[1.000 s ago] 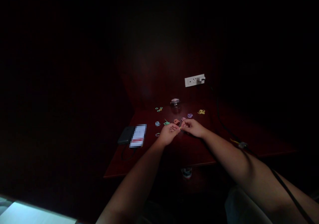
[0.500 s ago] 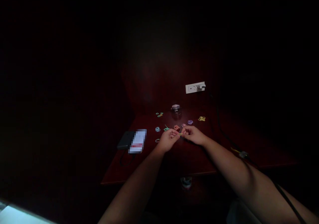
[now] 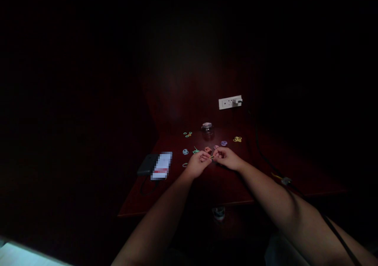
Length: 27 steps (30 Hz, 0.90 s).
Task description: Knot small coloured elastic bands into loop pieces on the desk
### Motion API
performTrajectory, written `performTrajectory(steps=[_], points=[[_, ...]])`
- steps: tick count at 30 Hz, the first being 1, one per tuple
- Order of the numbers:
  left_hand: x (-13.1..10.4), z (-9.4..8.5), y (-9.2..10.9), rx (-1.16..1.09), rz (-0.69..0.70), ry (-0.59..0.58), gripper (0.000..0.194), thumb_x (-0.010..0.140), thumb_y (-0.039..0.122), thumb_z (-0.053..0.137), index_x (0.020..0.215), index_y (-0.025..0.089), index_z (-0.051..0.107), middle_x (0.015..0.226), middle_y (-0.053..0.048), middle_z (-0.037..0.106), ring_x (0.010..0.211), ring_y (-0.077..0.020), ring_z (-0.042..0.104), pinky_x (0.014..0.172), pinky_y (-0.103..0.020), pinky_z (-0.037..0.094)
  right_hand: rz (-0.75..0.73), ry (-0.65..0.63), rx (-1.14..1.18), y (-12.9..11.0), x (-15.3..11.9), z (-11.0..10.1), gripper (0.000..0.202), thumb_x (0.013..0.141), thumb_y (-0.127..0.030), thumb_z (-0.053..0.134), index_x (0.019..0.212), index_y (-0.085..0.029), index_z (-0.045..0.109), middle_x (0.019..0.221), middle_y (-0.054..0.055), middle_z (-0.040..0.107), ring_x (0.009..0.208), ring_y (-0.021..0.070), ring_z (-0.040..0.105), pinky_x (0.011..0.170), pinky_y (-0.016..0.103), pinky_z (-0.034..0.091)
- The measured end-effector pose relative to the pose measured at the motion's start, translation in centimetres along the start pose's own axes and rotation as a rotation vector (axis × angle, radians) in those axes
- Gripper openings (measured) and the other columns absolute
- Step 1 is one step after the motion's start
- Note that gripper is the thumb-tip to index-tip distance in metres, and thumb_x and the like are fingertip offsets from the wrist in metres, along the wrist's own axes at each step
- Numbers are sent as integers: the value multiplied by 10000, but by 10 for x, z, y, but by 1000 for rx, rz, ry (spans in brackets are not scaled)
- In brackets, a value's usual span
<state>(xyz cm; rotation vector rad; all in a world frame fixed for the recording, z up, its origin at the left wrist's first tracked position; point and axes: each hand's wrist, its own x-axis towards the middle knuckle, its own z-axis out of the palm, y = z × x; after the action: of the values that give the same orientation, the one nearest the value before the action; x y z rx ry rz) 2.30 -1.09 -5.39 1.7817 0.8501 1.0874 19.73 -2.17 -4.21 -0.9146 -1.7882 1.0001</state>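
Observation:
Over the middle of the table, my left hand [image 3: 199, 164] and my right hand [image 3: 226, 158] meet fingertip to fingertip. Both pinch a small yellowish-green elastic hair band [image 3: 212, 157], which spans the narrow gap between them. Just beyond the fingers lie little piles of bands: orange-red [image 3: 208, 149], pink [image 3: 216, 147], purple [image 3: 223, 143] and green [image 3: 195, 151]. Farther left is a blue pile [image 3: 185, 151], and a pale band [image 3: 185, 165] lies beside my left hand, partly cut off by it. A yellow pile [image 3: 237, 139] rests to the right.
A clear lidded jar [image 3: 207, 130] stands at the back, with several loose green and yellow bands [image 3: 188, 134] left of it. A blurred-out white rectangle [image 3: 161, 166] overlaps a dark flat case [image 3: 147, 164] at left. A cable with a grey piece [image 3: 286, 181] runs along the right.
The whole view has shifted slightly. Both hands stay together on the band, which now looks a little more tilted between the fingertips.

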Motion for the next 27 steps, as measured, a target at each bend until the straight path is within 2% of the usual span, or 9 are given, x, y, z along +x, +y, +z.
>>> performTrajectory(steps=[8,15,27], points=[[1,-1,-3,0,15,-12,229,688,284,656,819,112,582,720,-32,583,651,-93,538,626,-218,429,-33,6,6,-1,0,2,332,623,-431,676,694,-143,527,556,-38,457,498,67,390,455,195,299],[1,0,-5,-9,-13,4,245,683,312,658,789,119,552,691,-20,573,604,-82,523,572,-199,406,-73,14,-16,-2,-1,2,314,637,-398,682,740,-143,530,611,-29,470,507,60,371,450,186,284],[-3,3,8,7,-13,2,325,659,413,660,732,116,550,621,0,539,545,-68,470,521,-189,365,-83,25,-118,5,-1,-1,333,696,-455,628,748,-139,535,567,-30,463,496,73,394,454,203,320]])
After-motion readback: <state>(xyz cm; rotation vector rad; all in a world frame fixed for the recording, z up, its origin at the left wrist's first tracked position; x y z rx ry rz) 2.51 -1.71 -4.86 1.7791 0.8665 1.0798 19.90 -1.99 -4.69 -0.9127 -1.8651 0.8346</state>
